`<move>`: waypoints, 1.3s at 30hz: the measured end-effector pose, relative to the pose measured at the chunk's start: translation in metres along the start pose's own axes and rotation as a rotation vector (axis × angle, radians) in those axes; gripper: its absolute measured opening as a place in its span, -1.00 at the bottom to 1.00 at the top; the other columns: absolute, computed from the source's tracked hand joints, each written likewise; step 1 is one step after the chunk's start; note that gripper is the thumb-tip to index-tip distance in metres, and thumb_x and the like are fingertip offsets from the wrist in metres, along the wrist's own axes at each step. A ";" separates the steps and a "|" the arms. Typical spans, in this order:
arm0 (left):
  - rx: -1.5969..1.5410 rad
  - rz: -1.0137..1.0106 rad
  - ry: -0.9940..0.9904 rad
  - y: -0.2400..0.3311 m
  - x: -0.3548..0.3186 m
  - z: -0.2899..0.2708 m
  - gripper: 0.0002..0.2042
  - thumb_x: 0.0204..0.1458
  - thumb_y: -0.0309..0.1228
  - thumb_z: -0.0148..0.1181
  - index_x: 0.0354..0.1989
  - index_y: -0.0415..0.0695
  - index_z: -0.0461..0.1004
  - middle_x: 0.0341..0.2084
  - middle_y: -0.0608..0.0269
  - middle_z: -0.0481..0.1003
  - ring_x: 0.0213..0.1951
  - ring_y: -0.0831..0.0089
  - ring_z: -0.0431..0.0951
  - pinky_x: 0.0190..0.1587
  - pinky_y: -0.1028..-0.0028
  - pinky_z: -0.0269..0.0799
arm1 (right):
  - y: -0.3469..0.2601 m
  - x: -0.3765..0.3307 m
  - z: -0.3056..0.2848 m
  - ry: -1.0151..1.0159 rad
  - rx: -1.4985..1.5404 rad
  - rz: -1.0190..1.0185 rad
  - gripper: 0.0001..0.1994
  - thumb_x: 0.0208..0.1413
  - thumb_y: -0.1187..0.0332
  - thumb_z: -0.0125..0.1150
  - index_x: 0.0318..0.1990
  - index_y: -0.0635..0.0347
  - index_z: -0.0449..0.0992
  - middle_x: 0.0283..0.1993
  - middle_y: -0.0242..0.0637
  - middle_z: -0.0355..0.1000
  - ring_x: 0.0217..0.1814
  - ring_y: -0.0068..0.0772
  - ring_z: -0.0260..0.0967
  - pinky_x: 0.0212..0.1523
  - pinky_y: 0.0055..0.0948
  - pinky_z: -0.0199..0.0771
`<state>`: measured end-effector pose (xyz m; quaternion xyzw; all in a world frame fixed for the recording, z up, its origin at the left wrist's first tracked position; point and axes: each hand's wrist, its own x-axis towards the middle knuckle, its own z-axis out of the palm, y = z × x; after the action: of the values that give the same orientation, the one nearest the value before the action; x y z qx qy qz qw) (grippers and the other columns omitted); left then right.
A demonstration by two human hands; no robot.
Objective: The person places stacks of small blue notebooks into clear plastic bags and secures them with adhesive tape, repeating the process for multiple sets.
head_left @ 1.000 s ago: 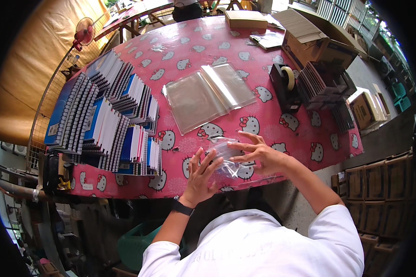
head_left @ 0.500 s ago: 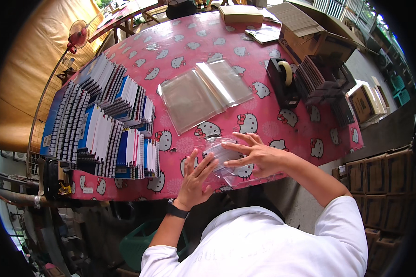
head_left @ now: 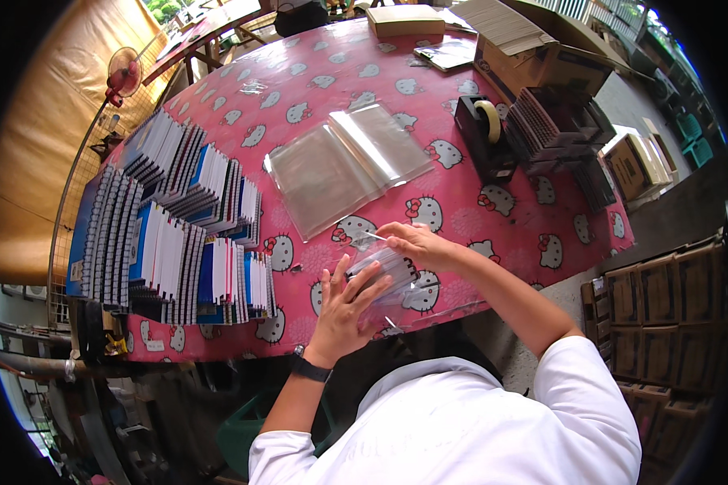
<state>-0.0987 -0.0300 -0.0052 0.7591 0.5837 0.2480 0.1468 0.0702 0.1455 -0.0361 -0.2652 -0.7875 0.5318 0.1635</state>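
My left hand [head_left: 344, 307] and my right hand [head_left: 416, 242] both grip a small notebook inside a clear plastic sleeve [head_left: 384, 275] at the near edge of the pink cartoon-cat tablecloth [head_left: 315, 89]. The left hand holds the sleeve from the near side with fingers spread over it. The right hand presses on its far end. A stack of empty clear sleeves [head_left: 344, 166] lies on the cloth just beyond my hands.
Rows of spiral notebooks [head_left: 170, 234] stand on edge at the left. A black tape dispenser [head_left: 484, 137] and dark notebook stacks [head_left: 558, 125] sit at the right, cardboard boxes [head_left: 534, 48] behind. Stacked cartons [head_left: 659, 307] stand on the floor to the right.
Both hands have stayed on the sleeved notebook and shifted a little on it. The view has tilted slightly, so the table sits lower in the picture.
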 end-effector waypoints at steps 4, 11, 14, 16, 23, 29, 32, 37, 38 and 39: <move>-0.054 -0.001 0.073 -0.004 -0.006 0.005 -0.25 -0.42 -0.53 0.27 0.15 0.15 0.34 0.25 0.31 0.17 0.31 -0.05 -0.02 0.26 -0.11 -0.16 | 0.031 -0.008 -0.054 0.501 0.125 -0.031 -0.75 0.19 0.22 0.08 -0.21 0.23 0.52 -0.33 -0.26 0.50 -0.22 -0.54 0.38 -0.11 -0.51 0.33; -0.102 0.049 0.093 -0.004 0.001 0.009 -0.24 -0.42 -0.51 0.29 0.15 0.23 0.33 0.23 0.37 0.17 0.26 -0.05 0.06 0.21 -0.16 -0.01 | 0.093 -0.013 -0.197 1.130 -0.647 0.321 -0.79 0.04 0.27 0.20 -0.30 0.25 0.57 -0.34 -0.13 0.45 -0.19 -0.15 0.40 -0.10 -0.29 0.34; -0.093 0.052 0.081 -0.005 0.002 0.008 -0.23 -0.42 -0.52 0.27 0.16 0.24 0.32 0.23 0.37 0.17 0.26 -0.04 0.06 0.21 -0.17 -0.02 | 0.101 -0.008 -0.219 0.928 -0.443 0.503 -0.77 0.01 0.26 0.22 -0.33 0.26 0.58 -0.36 -0.13 0.48 -0.22 -0.18 0.43 -0.12 -0.33 0.36; -0.062 0.039 0.084 -0.007 -0.002 0.007 -0.23 -0.43 -0.53 0.26 0.16 0.24 0.32 0.23 0.38 0.18 0.26 -0.03 0.07 0.21 -0.18 -0.02 | 0.095 -0.005 -0.216 0.878 -0.374 0.339 -0.78 0.01 0.26 0.23 -0.37 0.26 0.58 -0.38 -0.16 0.50 -0.28 -0.25 0.45 -0.19 -0.36 0.38; -0.080 0.053 0.082 -0.004 0.001 0.006 -0.21 -0.44 -0.52 0.27 0.17 0.25 0.31 0.23 0.41 0.18 0.26 0.01 0.09 0.19 -0.22 -0.03 | 0.137 -0.069 -0.179 0.896 0.349 0.344 -0.87 0.00 0.30 0.29 -0.37 0.14 0.57 -0.50 -0.46 0.42 -0.58 -0.63 0.27 -0.58 -0.55 0.24; -0.043 -0.001 0.048 -0.002 -0.004 -0.002 -0.23 -0.41 -0.52 0.25 0.18 0.20 0.31 0.25 0.33 0.16 0.26 -0.03 0.09 0.23 -0.18 -0.10 | 0.010 -0.009 -0.077 0.073 0.497 0.444 -0.84 0.09 0.28 0.21 -0.40 0.18 0.51 -0.56 -0.53 0.33 -0.64 -0.70 0.13 -0.60 -0.67 0.14; -0.040 0.006 0.022 -0.007 -0.006 0.002 -0.18 -0.41 -0.40 0.35 0.21 0.32 0.26 0.29 0.41 0.08 0.28 0.02 0.04 0.18 -0.32 -0.08 | -0.067 0.005 -0.035 -0.315 0.156 0.117 -0.79 0.05 0.30 0.21 -0.48 0.27 0.51 -0.63 -0.46 0.35 -0.61 -0.64 0.23 -0.57 -0.53 0.22; 0.019 0.018 -0.043 -0.004 -0.002 -0.006 -0.14 -0.42 -0.34 0.37 0.24 0.37 0.21 0.33 0.32 -0.01 0.31 -0.01 -0.01 0.18 -0.31 -0.07 | -0.120 0.018 -0.006 -0.315 -0.745 0.188 -0.53 -0.12 -0.05 0.29 -0.52 0.31 0.56 -0.56 -0.19 0.48 -0.45 -0.31 0.47 -0.36 -0.38 0.44; 0.027 0.029 -0.060 -0.004 0.000 -0.007 -0.13 -0.42 -0.32 0.38 0.24 0.38 0.21 0.34 0.29 -0.04 0.31 -0.01 0.00 0.18 -0.30 -0.07 | -0.119 0.014 -0.005 -0.259 -0.909 0.183 -0.50 -0.15 -0.09 0.30 -0.52 0.30 0.57 -0.54 -0.17 0.49 -0.41 -0.27 0.49 -0.33 -0.35 0.46; 0.037 0.028 -0.076 -0.004 -0.001 -0.009 -0.13 -0.43 -0.30 0.40 0.24 0.39 0.20 0.34 0.27 -0.06 0.31 -0.01 0.00 0.19 -0.30 -0.08 | -0.119 0.012 -0.004 -0.210 -1.069 0.169 -0.47 -0.19 -0.14 0.30 -0.53 0.28 0.58 -0.53 -0.16 0.50 -0.38 -0.23 0.51 -0.29 -0.33 0.48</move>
<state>-0.1072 -0.0302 0.0001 0.7787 0.5715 0.2102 0.1514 0.0337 0.1208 0.0749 -0.3193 -0.9359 0.0926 -0.1165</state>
